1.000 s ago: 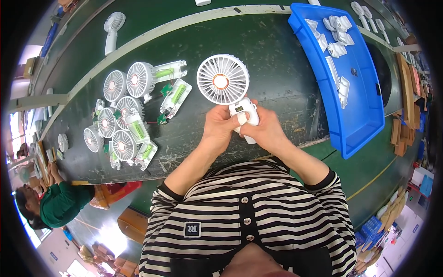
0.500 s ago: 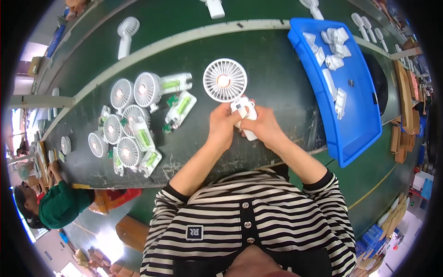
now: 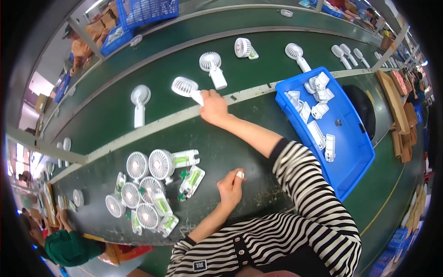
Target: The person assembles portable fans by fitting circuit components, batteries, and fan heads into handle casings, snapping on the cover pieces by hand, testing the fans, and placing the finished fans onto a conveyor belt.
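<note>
My right hand (image 3: 213, 110) stretches forward over the pale rail and is closed around the handle of a white handheld fan (image 3: 184, 87). The fan's round grille points left, above the green conveyor belt (image 3: 175, 111). Over the dark bench my left hand (image 3: 230, 188) is closed, with a small white piece (image 3: 240, 174) pinched at the fingertips; its kind is too small to tell. To the left of that hand lies a cluster of fan heads (image 3: 147, 215) and opened handles (image 3: 192, 182) with green batteries and circuit boards showing.
A blue tray (image 3: 344, 191) holding several white plastic covers stands at the right of the bench. More white fans (image 3: 211, 64) lie along the belt beyond the rail (image 3: 251, 92). A co-worker in a green top (image 3: 71, 248) sits at the lower left.
My right hand has carried the fan forward from the bench to the belt. My left hand has come off the fan and stayed over the bench. The whole view has shifted forward.
</note>
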`<state>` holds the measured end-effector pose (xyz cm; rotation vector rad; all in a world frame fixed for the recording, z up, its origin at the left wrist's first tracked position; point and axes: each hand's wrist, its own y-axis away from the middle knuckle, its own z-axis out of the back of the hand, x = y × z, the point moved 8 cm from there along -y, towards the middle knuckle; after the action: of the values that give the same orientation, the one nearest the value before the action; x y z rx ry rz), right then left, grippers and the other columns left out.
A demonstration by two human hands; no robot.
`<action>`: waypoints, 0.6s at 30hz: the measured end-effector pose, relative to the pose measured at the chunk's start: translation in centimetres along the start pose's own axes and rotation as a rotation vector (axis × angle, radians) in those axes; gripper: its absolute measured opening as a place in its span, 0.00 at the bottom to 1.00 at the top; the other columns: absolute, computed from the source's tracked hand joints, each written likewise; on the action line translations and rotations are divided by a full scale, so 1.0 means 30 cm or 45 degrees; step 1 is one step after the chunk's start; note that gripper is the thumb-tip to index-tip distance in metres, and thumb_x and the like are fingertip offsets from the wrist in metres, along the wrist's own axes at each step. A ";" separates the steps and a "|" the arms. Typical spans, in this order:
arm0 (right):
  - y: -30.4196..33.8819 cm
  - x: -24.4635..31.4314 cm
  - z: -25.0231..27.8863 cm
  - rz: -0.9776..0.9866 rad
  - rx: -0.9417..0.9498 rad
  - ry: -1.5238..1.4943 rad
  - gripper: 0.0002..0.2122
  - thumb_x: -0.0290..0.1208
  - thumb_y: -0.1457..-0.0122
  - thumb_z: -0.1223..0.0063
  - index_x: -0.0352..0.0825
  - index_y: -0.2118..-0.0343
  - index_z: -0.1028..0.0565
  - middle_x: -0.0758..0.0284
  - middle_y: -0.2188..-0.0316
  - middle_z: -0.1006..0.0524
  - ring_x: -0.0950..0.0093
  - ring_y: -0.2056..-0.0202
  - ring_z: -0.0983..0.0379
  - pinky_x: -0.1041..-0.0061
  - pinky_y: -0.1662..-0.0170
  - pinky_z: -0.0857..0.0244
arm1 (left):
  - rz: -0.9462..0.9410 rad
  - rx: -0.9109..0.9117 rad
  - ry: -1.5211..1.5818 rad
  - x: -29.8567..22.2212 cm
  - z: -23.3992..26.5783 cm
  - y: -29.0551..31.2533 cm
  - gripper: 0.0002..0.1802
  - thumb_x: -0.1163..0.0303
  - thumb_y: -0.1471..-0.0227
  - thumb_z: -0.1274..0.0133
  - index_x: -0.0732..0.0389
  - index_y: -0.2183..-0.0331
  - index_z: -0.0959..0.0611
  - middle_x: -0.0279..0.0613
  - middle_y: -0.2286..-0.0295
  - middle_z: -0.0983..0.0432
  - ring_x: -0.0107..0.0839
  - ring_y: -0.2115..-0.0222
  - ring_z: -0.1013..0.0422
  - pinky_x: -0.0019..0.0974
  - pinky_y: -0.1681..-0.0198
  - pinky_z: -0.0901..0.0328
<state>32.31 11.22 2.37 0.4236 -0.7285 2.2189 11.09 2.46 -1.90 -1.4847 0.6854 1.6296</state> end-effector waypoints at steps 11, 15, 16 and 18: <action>-0.495 -0.540 0.251 -0.654 -0.686 0.652 0.32 0.41 0.59 0.42 0.28 0.54 0.41 0.54 0.61 0.37 0.60 0.58 0.37 0.62 0.60 0.39 | 0.050 0.035 -0.065 -0.007 0.009 -0.019 0.08 0.73 0.51 0.52 0.68 0.70 0.22 0.42 0.83 0.27 0.26 0.81 0.30 0.27 0.76 0.36; -0.552 -0.762 0.211 -0.880 -0.488 0.442 0.30 0.36 0.54 0.49 0.29 0.49 0.45 0.55 0.59 0.32 0.57 0.56 0.36 0.58 0.56 0.42 | 0.007 0.049 -0.075 0.002 -0.001 -0.028 0.09 0.73 0.51 0.52 0.69 0.71 0.22 0.42 0.82 0.26 0.25 0.82 0.30 0.26 0.77 0.36; -0.542 -0.753 0.220 -0.840 -0.565 0.437 0.30 0.34 0.55 0.47 0.30 0.49 0.45 0.57 0.62 0.30 0.58 0.57 0.34 0.59 0.57 0.41 | 0.012 0.063 -0.067 -0.008 -0.003 -0.027 0.09 0.73 0.51 0.52 0.69 0.71 0.22 0.43 0.82 0.26 0.26 0.82 0.30 0.26 0.77 0.36; -0.533 -0.729 0.218 -0.767 -0.597 0.375 0.31 0.33 0.57 0.46 0.30 0.50 0.44 0.57 0.62 0.30 0.59 0.57 0.34 0.60 0.58 0.39 | 0.006 0.050 -0.084 -0.010 -0.002 -0.029 0.08 0.73 0.51 0.52 0.69 0.72 0.22 0.42 0.82 0.26 0.26 0.82 0.30 0.26 0.77 0.36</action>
<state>59.21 3.96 2.47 0.0582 -0.8016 1.4488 11.84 2.81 -1.51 -1.3956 0.6810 1.6521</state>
